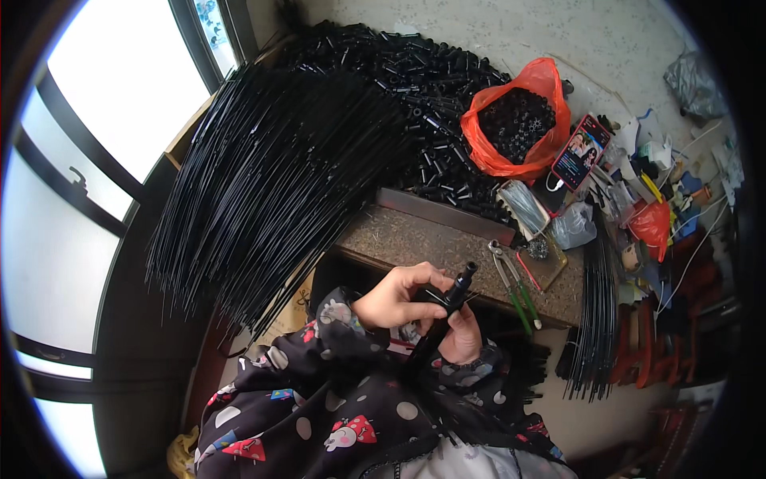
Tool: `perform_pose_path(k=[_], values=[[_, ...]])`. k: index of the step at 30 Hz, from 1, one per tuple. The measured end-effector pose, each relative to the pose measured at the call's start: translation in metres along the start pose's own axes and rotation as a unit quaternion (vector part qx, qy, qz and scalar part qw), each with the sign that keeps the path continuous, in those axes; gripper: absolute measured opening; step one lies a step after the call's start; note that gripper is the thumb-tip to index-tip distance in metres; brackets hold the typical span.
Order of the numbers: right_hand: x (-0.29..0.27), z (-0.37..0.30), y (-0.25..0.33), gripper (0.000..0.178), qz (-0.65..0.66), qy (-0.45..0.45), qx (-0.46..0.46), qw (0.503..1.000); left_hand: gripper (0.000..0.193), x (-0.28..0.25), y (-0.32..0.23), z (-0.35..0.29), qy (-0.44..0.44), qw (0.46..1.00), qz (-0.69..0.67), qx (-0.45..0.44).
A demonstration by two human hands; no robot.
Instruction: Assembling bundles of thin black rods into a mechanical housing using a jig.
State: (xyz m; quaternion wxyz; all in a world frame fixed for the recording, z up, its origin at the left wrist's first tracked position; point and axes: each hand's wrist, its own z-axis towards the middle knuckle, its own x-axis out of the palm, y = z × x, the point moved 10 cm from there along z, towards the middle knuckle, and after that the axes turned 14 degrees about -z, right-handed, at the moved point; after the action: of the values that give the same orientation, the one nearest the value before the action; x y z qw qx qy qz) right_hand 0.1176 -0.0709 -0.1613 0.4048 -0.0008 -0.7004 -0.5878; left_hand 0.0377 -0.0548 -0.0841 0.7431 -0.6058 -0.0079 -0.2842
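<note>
My left hand (405,297) is closed, its thumb and fingers pinching a glossy black tubular part (460,289) near its narrower, ringed upper end. Below it, my right hand (461,337) wraps round the same part, which stands tilted in front of my chest. A thin, pale pin-like piece sticks out beside the tube near my fingertips; what it belongs to is too small to tell. The tube's lower end fades into my dark patterned clothing. Just right of my hands, pliers with green handles (519,291) lie on the speckled bench edge (415,243).
A big bundle of thin black rods (271,176) fans out at the left. Behind lies a heap of black tubular parts (399,72). A red plastic bag (499,168) holds small black rings. A lit phone (581,152) leans beside clutter; more black rods (597,311) hang at right.
</note>
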Motion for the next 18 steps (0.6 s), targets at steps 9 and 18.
perform_pose_path(k=[9, 18], values=[[0.010, 0.001, 0.004, 0.044, 0.007, 0.021, -0.001, 1.000, 0.024, -0.006, -0.004, 0.000, 0.036, 0.997, -0.051, 0.035], [0.027, -0.013, -0.020, 0.026, 0.056, 0.145, 0.089, 0.984, 0.014, 0.033, -0.033, 0.002, 0.201, 0.965, -0.129, 0.106]])
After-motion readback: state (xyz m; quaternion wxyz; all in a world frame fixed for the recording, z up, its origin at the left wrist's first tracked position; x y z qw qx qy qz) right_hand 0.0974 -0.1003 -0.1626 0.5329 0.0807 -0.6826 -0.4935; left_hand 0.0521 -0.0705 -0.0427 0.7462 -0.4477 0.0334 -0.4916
